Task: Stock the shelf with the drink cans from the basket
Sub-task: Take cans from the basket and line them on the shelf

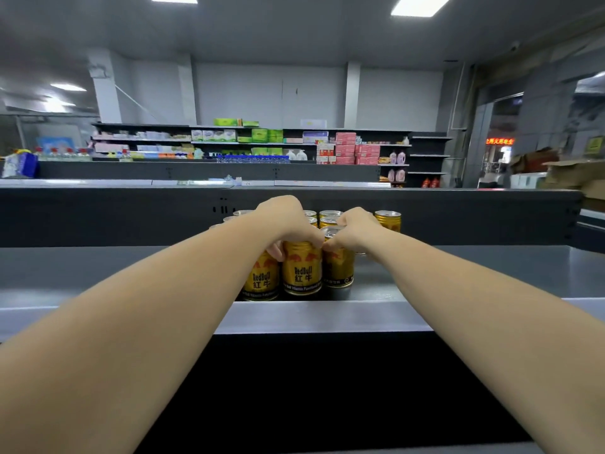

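Cans (302,271) are going onto the shelf (458,273): my left hand (284,221) and right hand (355,229) each clasp a front can, next needing careful release.

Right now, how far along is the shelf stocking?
Done: a cluster of gold cans already stands upright on the grey shelf, several rows deep. In hand: the left hand grips the front middle can, and the right hand rests on the front right can. Left: the basket is out of view, so I cannot tell how many cans remain.
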`<state>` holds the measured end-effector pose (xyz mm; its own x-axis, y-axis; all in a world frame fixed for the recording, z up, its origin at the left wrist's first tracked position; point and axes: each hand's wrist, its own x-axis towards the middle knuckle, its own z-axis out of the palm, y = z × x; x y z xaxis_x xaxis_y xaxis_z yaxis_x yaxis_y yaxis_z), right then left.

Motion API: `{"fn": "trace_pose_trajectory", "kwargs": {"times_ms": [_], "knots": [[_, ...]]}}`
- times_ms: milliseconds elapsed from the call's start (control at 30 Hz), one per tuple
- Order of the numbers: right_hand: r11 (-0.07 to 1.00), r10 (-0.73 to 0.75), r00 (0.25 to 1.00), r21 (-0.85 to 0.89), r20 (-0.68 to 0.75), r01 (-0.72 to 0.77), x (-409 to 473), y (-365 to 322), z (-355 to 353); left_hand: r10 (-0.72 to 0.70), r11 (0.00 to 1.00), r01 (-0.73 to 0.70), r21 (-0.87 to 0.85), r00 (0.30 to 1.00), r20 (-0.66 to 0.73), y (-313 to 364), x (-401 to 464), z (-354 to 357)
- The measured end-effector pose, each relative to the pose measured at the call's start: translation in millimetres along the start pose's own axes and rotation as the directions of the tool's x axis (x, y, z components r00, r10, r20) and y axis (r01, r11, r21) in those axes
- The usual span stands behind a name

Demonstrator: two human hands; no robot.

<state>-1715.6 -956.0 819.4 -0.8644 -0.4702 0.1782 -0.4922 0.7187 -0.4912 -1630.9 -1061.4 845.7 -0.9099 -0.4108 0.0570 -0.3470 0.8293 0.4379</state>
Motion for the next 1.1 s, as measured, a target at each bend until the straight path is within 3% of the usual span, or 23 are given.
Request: {"fn": "trace_pose_trajectory", "kwargs": {"times_ms": [400, 700, 900, 1100], "knots": [[0.993, -0.106, 0.994, -0.047, 0.016, 0.107, 9.4, 4.8, 4.6, 0.055, 0.972, -0.079, 0.223, 0.992, 0.113, 2.1, 5.8, 1.3], [0.976, -0.216, 0.961, 0.028, 0.172, 0.215, 22.1, 22.3, 5.9, 0.240, 0.891, -0.236, 0.388, 0.970, 0.038, 1.0, -1.8, 3.9], [0.941, -0.305, 0.949, -0.126, 0.076, 0.313, 22.2, 29.1, 11.8, 0.292, 0.792, -0.197, 0.577, 0.953, -0.075, -2.5, -4.7, 8.5], [0.916, -0.338, 0.941, -0.221, 0.017, 0.333, 20.6, 36.5, 16.2, 0.280, 0.753, -0.164, 0.637, 0.956, -0.085, 3.4, -3.0, 10.2]]}}
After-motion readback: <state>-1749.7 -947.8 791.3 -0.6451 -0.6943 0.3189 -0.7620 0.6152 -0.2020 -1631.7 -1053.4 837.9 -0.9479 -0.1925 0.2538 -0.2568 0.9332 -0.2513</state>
